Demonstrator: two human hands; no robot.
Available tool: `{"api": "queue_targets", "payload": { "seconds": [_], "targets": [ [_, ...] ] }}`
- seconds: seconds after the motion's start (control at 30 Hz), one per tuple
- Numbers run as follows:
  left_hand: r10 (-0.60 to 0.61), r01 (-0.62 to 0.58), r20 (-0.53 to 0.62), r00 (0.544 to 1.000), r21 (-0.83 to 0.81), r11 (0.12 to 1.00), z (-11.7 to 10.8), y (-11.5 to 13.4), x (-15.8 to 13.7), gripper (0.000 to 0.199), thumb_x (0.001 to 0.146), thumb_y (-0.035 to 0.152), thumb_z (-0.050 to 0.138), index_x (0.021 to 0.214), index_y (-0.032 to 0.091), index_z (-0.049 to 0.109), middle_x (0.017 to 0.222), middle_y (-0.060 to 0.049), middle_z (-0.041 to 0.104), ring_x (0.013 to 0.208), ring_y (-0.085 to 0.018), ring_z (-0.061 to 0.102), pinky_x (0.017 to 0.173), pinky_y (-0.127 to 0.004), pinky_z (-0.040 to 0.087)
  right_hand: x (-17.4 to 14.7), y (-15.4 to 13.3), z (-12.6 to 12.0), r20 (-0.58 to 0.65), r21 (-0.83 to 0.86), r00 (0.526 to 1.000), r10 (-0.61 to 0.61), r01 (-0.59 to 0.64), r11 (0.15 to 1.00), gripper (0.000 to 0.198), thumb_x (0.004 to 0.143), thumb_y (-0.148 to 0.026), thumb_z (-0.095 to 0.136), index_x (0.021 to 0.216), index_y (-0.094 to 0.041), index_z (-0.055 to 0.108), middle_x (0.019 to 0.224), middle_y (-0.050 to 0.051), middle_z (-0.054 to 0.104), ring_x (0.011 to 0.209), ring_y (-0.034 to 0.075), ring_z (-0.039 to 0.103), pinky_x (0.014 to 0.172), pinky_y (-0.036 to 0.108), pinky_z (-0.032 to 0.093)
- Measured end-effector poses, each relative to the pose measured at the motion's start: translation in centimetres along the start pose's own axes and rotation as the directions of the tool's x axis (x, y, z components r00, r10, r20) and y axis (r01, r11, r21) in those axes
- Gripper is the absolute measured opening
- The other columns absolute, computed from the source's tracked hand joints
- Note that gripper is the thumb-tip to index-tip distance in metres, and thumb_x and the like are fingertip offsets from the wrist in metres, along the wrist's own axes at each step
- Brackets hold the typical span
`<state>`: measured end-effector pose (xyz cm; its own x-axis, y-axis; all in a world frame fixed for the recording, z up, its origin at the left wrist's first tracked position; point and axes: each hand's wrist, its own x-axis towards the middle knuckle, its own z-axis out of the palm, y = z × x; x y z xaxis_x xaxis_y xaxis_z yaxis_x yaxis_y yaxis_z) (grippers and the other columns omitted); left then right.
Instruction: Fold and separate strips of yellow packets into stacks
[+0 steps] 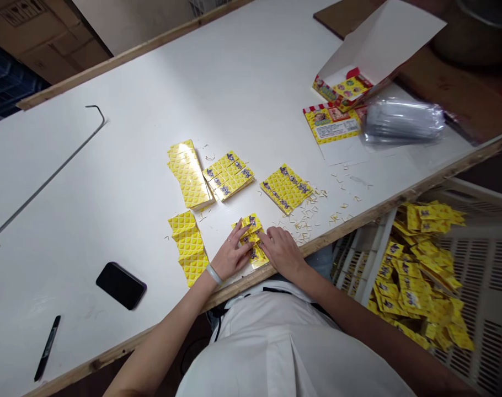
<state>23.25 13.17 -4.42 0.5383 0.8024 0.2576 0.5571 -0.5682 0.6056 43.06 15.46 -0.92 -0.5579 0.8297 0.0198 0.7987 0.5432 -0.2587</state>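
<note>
In front of my body, at the table's near edge, lies a small yellow printed card sheet (253, 221) with dark cartoon figures. My left hand (233, 255) rests over its left part, fingers spread and stretched across the surface. Curled fingers of my right hand (283, 252) hold its right edge; the fingertips are partly hidden. A strip of yellow patterned sheets (188, 245) lies just left of my left hand. Farther back are a stack of yellow sheets (188, 176), a stack of printed card sheets (229, 175) and another printed stack (286, 187).
Paper scraps (304, 220) litter the table at right. Below the edge stands a white crate (486, 286) with yellow packets (416, 286). An open display box (350, 88) and clear plastic sleeves (404, 121) lie back right; a phone (121, 285), marker (47, 348) and metal rod (48, 179) left.
</note>
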Motion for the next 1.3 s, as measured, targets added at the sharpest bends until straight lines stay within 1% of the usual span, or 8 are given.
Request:
{"api": "queue_targets", "payload": {
  "seconds": [0.1,0.33,0.57,0.77,0.97,1.13,1.2,1.3],
  "targets": [
    [-0.005,0.004,-0.033,0.999,-0.027,1.000,0.5,0.0,-0.2,0.036,0.085,0.010,0.048,0.119,0.022,0.050,0.148,-0.012,0.022,0.140,-0.031,0.012,0.106,-0.059,0.033,-0.2,0.4,0.2,-0.045,-0.020,0.994,-0.097,0.096,0.995,0.023,0.089,-0.020,0.046,0.110,-0.014,0.054,0.111,0.014,0.054,0.100,0.025,0.047,0.082,0.037,0.037],
    [-0.115,0.115,-0.016,0.993,-0.001,0.993,1.5,0.4,-0.6,0.032,0.089,0.013,0.042,0.118,0.024,0.052,0.150,-0.007,0.023,0.140,-0.026,0.016,0.108,-0.057,0.032,-0.4,1.1,0.9,0.032,-0.038,0.938,-0.346,0.347,0.937,0.013,0.088,-0.013,0.047,0.087,-0.015,0.059,0.094,0.010,0.058,0.090,0.022,0.048,0.078,0.036,0.039],
    [-0.169,0.173,-0.177,0.970,0.010,0.985,2.2,0.8,-1.4,0.029,0.087,0.016,0.047,0.115,0.022,0.055,0.140,-0.012,0.032,0.127,-0.028,0.038,0.097,-0.053,0.045,0.5,1.1,-0.1,-0.036,0.057,0.974,-0.222,0.224,0.973,0.018,0.081,-0.014,0.052,0.098,-0.016,0.058,0.123,0.014,0.049,0.114,0.027,0.040,0.094,0.042,0.034],
    [-0.274,0.248,-0.246,0.930,-0.131,0.960,1.8,1.4,-0.1,0.030,0.086,0.015,0.049,0.115,0.020,0.047,0.125,-0.013,0.038,0.121,-0.024,0.043,0.100,-0.051,0.043,3.0,2.6,-0.5,0.056,0.332,0.954,-0.295,0.260,0.907,0.021,0.070,-0.013,0.059,0.090,-0.019,0.059,0.115,0.007,0.051,0.111,0.022,0.041,0.093,0.037,0.036],
    [-0.099,0.091,-0.200,0.975,-0.048,0.995,2.1,1.2,0.3,0.039,0.085,0.010,0.047,0.120,0.021,0.034,0.133,-0.016,0.032,0.126,-0.025,0.037,0.098,-0.051,0.044,3.2,2.1,-0.4,0.039,0.295,0.948,-0.317,0.292,0.910,0.032,0.067,-0.013,0.058,0.099,-0.018,0.058,0.116,0.009,0.052,0.111,0.023,0.040,0.092,0.040,0.036],
    [-0.095,0.090,-0.287,0.953,-0.031,0.995,2.3,1.4,0.2,0.044,0.084,0.011,0.048,0.122,0.021,0.030,0.128,-0.016,0.036,0.126,-0.026,0.037,0.097,-0.053,0.043,2.3,2.2,-0.6,-0.002,0.343,0.952,-0.305,0.287,0.894,0.034,0.069,-0.013,0.058,0.102,-0.018,0.057,0.117,0.010,0.054,0.114,0.022,0.042,0.094,0.039,0.039],
    [-0.122,0.118,-0.338,0.933,-0.031,0.992,2.2,1.6,0.1,0.048,0.083,0.013,0.052,0.125,0.021,0.029,0.125,-0.016,0.038,0.125,-0.026,0.039,0.098,-0.054,0.042,1.3,2.7,-0.8,-0.068,0.419,0.968,-0.240,0.246,0.874,0.038,0.070,-0.014,0.058,0.107,-0.018,0.054,0.126,0.011,0.049,0.120,0.021,0.039,0.098,0.039,0.038],
    [-0.112,0.124,-0.406,0.907,0.004,0.992,2.0,1.7,-0.1,0.053,0.082,0.014,0.057,0.126,0.022,0.029,0.121,-0.015,0.042,0.123,-0.026,0.040,0.098,-0.055,0.041,-0.3,3.4,-0.5,-0.205,0.552,0.979,-0.002,0.117,0.825,0.058,0.071,-0.014,0.057,0.126,-0.018,0.040,0.136,0.014,0.039,0.127,0.022,0.035,0.101,0.041,0.038]
  ]
}}
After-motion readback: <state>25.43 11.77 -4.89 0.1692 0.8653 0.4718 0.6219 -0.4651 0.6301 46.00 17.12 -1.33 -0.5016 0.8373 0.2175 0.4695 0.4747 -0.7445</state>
